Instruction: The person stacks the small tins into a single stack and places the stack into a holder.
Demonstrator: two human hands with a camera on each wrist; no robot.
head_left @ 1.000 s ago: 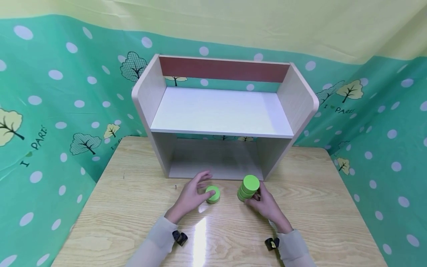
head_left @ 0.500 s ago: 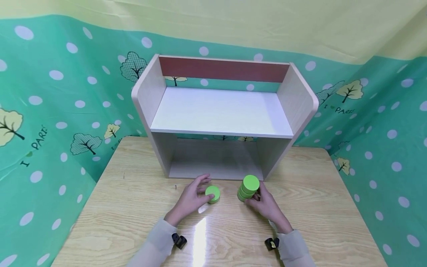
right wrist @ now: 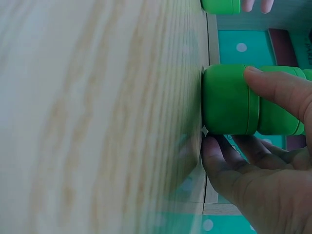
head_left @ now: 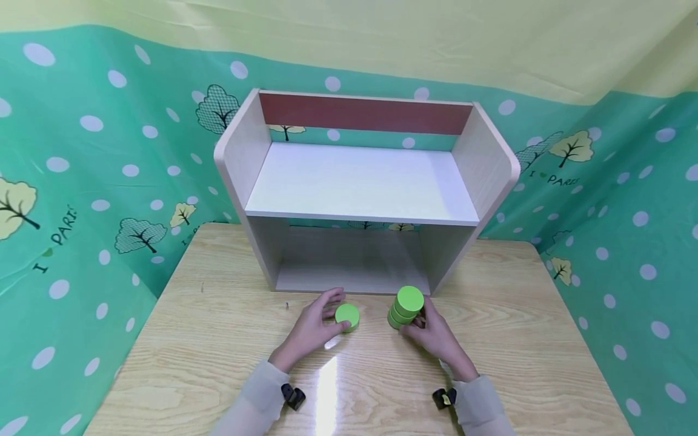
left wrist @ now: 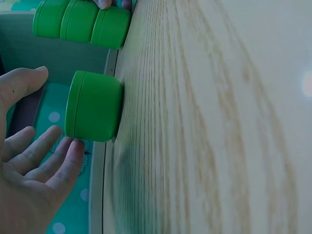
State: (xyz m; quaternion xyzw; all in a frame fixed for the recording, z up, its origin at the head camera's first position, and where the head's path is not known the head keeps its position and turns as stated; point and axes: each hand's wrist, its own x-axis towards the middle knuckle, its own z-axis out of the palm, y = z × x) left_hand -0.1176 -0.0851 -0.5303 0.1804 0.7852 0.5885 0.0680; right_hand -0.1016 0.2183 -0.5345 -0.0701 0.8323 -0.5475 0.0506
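A single green round lidded tin [head_left: 347, 316] stands upright on the table. My left hand [head_left: 308, 332] is spread around it, thumb on the near side and fingers beyond; in the left wrist view the loose fingers [left wrist: 66, 163] lie right at the edge of its lid and the thumb is apart from it. To the right, a stack of three matching green tins [head_left: 409, 301] rises from the table. My right hand [head_left: 433, 333] holds that stack low down: the right wrist view has its thumb pressed on the bottom tin [right wrist: 229, 100], with curled fingers on the opposite side.
Behind the tins stands a two-level pale shelf unit [head_left: 362, 181] with a dark red back rail [head_left: 365, 113]. Its front base edge is just beyond my fingers. The wooden table [head_left: 180, 351] extends to both sides, and a patterned green curtain [head_left: 109, 181] surrounds it.
My left hand has shifted slightly toward me, its thumb sliding from over the tin's top to its near edge. The right hand and the stack have kept their place.
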